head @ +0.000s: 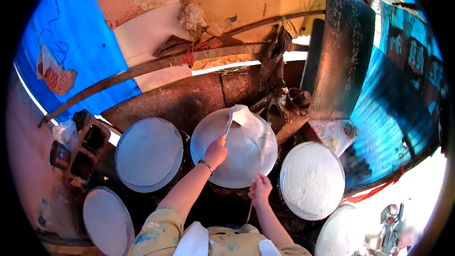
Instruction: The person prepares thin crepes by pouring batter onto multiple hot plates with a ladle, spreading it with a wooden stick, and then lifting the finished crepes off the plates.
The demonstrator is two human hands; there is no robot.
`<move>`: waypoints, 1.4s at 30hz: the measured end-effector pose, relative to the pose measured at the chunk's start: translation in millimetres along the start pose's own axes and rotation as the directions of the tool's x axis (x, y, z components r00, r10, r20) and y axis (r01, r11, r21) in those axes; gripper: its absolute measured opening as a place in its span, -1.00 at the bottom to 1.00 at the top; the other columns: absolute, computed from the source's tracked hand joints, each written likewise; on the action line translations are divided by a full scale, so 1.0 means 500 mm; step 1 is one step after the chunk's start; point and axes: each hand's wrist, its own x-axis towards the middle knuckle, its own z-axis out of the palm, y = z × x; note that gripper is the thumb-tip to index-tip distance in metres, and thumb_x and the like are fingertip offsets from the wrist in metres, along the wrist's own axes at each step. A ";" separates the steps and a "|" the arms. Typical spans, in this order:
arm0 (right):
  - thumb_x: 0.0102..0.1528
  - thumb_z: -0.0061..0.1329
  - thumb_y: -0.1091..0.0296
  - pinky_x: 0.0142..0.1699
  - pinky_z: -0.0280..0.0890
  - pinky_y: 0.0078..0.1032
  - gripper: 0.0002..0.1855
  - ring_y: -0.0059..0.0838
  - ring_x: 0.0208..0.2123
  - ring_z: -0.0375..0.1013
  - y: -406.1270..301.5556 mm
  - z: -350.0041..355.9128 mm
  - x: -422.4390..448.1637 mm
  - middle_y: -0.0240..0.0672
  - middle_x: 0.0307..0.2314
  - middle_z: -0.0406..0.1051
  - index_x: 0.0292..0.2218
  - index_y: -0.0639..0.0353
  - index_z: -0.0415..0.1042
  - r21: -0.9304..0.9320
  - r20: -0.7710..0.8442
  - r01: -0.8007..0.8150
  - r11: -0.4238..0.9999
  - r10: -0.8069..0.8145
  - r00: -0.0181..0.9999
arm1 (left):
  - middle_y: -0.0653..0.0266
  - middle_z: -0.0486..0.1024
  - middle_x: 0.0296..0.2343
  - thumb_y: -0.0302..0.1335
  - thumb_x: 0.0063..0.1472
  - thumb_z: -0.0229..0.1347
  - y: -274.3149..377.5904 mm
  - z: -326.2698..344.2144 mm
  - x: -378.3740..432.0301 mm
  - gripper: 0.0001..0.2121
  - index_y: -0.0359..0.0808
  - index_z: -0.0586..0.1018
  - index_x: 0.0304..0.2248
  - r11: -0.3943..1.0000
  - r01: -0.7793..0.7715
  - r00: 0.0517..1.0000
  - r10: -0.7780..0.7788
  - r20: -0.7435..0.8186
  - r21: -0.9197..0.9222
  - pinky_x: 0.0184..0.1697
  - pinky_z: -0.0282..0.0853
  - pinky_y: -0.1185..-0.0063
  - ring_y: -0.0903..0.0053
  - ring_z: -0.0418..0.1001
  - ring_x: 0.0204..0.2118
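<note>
A round metal griddle [227, 163] lies before me in the middle. My left hand [216, 153] is closed on the handle of a flat scraper or spatula [229, 122], whose far part reaches a thin white sheet [247, 117] bunched at the griddle's far edge. My right hand [261, 188] is shut on a thin stick [263, 153] that runs up over the right part of the griddle, its lower end showing below the fist. Whether the stick touches the sheet I cannot tell.
Round griddles covered with pale sheets or batter stand at the left [149, 154], lower left [106, 220], right [312, 181] and lower right [339, 233]. Hollow blocks [90, 149] and a metal can [59, 154] are far left. Behind the griddle is a rusty metal barrier [170, 99].
</note>
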 end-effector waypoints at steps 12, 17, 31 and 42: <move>0.01 0.08 0.26 -0.73 -0.03 -0.63 -0.69 -0.68 -0.80 0.15 -0.019 0.081 0.076 -0.46 -0.72 0.30 -0.21 0.18 0.47 -0.309 0.098 0.014 0.951 0.017 0.995 | 0.28 0.31 -0.63 -0.66 0.04 -0.06 -0.095 -0.106 -0.122 -0.48 -0.23 0.22 0.05 0.610 0.442 0.887 -0.407 0.218 -0.658 -0.73 0.23 0.59 0.56 0.26 -0.76; -0.06 0.12 0.40 -0.60 0.16 -0.68 -0.78 -0.68 -0.70 0.25 -0.058 -0.033 0.208 -0.46 -0.68 0.36 -0.32 0.25 0.53 -0.493 0.196 0.377 0.784 -0.322 0.926 | 0.35 0.32 -0.69 -0.61 0.09 0.00 -0.137 -0.143 -0.294 -0.47 -0.26 0.20 0.09 0.566 0.439 0.893 -0.363 0.266 -0.698 -0.74 0.19 0.67 0.63 0.27 -0.78; 0.02 0.07 0.36 -0.76 -0.09 -0.71 -0.80 -0.72 -0.82 0.10 -0.186 -0.030 0.208 -0.52 -0.75 0.23 -0.28 0.17 0.47 -0.678 0.139 0.104 0.728 -0.012 0.990 | 0.22 0.37 -0.50 -0.63 0.19 -0.07 -0.001 -0.331 -0.473 -0.43 -0.11 0.11 0.17 0.073 0.272 0.943 -0.220 0.251 -0.959 -0.66 0.11 0.77 0.75 0.13 -0.71; 0.04 0.03 0.39 -0.76 -0.11 -0.69 -0.77 -0.73 -0.82 0.08 -0.232 -0.015 0.238 -0.49 -0.74 0.23 -0.23 0.21 0.44 -0.574 0.280 0.003 0.819 0.193 0.940 | 0.28 0.34 -0.53 -0.65 0.22 -0.10 -0.043 -0.356 -0.425 -0.55 -0.18 0.22 0.10 -0.116 0.294 0.900 -0.302 0.316 -0.949 -0.69 0.04 0.83 0.82 0.09 -0.73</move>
